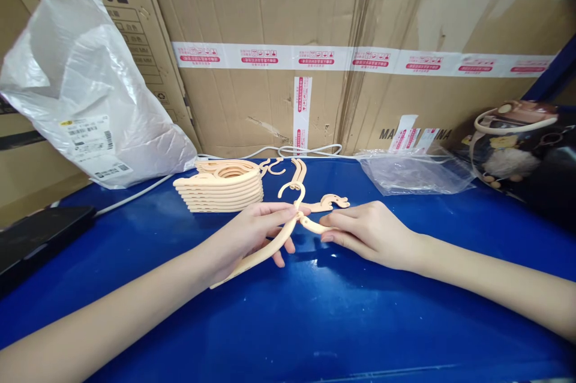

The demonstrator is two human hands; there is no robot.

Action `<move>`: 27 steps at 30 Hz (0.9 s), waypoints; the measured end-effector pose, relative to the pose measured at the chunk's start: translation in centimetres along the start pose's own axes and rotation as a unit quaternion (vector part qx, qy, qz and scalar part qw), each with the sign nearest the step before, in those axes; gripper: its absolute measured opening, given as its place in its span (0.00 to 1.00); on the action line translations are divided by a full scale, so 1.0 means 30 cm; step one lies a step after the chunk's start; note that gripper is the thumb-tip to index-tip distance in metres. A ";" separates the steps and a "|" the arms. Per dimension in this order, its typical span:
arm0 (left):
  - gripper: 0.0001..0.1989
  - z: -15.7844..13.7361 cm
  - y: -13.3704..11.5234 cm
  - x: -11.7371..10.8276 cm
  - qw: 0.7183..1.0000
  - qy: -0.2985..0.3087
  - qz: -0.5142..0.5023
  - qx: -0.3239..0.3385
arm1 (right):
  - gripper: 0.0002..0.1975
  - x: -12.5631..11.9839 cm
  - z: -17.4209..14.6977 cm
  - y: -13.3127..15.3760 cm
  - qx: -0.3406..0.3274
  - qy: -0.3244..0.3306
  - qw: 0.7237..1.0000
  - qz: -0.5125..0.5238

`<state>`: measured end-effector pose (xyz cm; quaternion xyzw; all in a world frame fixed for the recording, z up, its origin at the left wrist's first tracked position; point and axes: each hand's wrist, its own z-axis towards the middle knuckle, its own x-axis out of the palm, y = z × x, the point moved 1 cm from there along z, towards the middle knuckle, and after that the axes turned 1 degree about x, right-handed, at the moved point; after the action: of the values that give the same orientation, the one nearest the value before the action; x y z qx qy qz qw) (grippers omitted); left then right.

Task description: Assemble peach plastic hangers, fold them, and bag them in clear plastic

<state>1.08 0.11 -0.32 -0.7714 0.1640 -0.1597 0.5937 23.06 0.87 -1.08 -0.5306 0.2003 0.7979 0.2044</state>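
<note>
Between my two hands is a cream plastic folding hanger (272,249), its hook (300,191) pointing up and away from me. My left hand (254,228) pinches it just below the hook, with one long arm of the hanger running under the palm toward me. With thumb and fingers, my right hand (366,233) grips the end of the other, shorter-looking arm (315,226). Behind my left hand stands a neat stack of cream hanger parts (219,194). Beyond the held hanger lie several loose hook pieces (297,173) and a curved hanger arm (333,201).
A blue tabletop (288,323) spreads under my hands. At the left stand a white plastic bag (103,95) and a dark flat device (40,242). A clear plastic bag (414,173) lies at the back right, near a transparent cup (508,143). Cardboard (265,5) walls the back; a white cable (135,194) crosses behind.
</note>
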 end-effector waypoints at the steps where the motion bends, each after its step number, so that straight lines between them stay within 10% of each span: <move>1: 0.15 0.000 -0.003 0.001 1.000 0.001 -0.008 -0.005 | 0.18 0.003 0.001 0.001 -0.008 -0.004 1.000 -0.009; 27: 0.14 0.003 -0.010 -0.014 0.998 0.047 -0.036 -0.035 | 0.15 0.007 -0.008 0.029 0.017 -0.024 0.999 -0.017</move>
<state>0.77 0.43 -0.06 -0.7887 0.1693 -0.2117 0.5518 22.71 0.04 -1.28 -0.5110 0.1995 0.8033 0.2318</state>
